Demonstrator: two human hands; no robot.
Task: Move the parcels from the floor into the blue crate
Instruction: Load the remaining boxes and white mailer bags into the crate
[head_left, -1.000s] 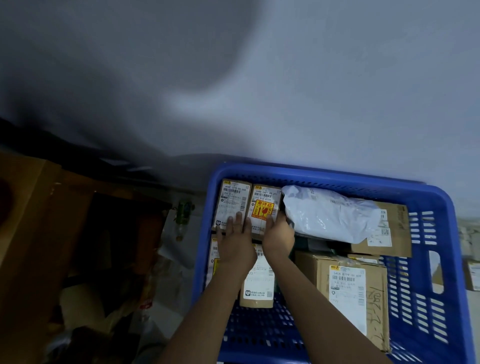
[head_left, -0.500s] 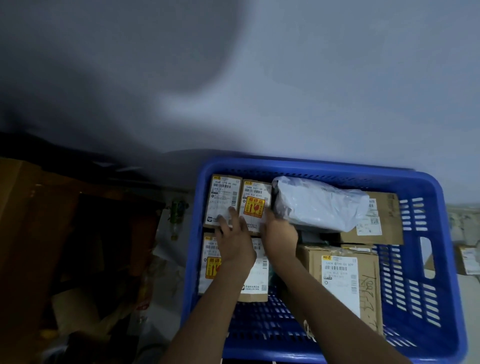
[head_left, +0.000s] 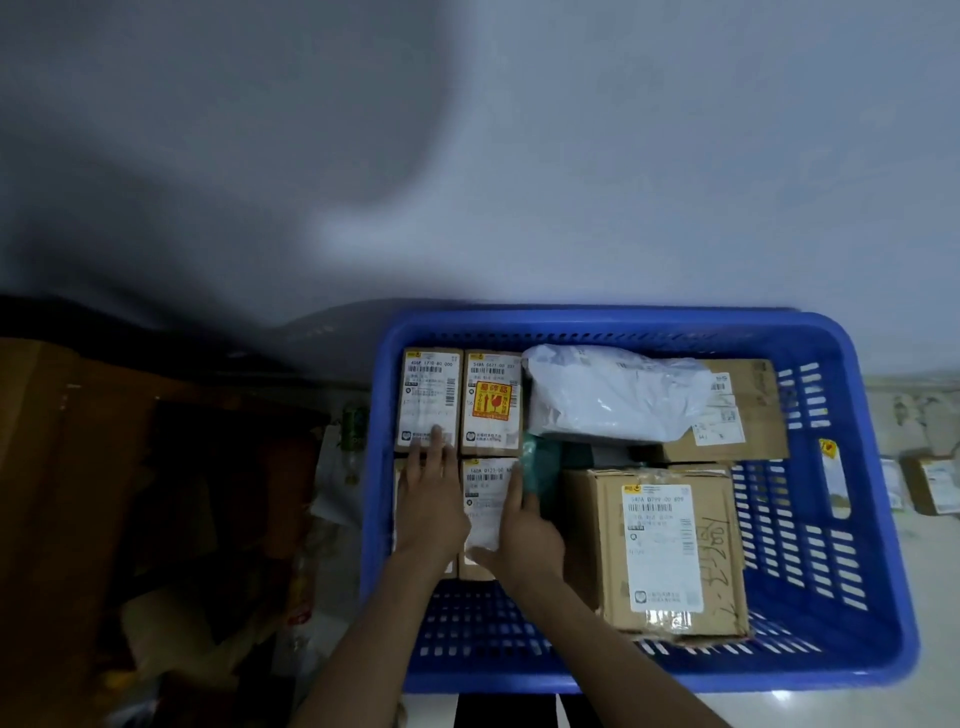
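The blue crate (head_left: 878, 613) stands on the floor against a grey wall and holds several parcels. Two small labelled boxes (head_left: 428, 395) lie side by side at its far left, one with an orange sticker (head_left: 492, 400). Nearer me lie two more small boxes. My left hand (head_left: 431, 504) lies flat on the left one, fingertips reaching the far box. My right hand (head_left: 524, 535) holds the right edge of the near right box (head_left: 488, 499), thumb across its front. A white plastic bag parcel (head_left: 613, 395) lies over a flat carton (head_left: 748, 415). A large carton (head_left: 670, 551) sits at the right.
Brown cardboard (head_left: 78, 467) and dark clutter fill the floor left of the crate, with a small green bottle (head_left: 355, 423) by its corner. A few small parcels (head_left: 930, 483) lie on the floor to the crate's right.
Both hands have drawn back from the far boxes to the two near boxes. The right hand now holds the edge of the near right box. The view has shifted slightly.
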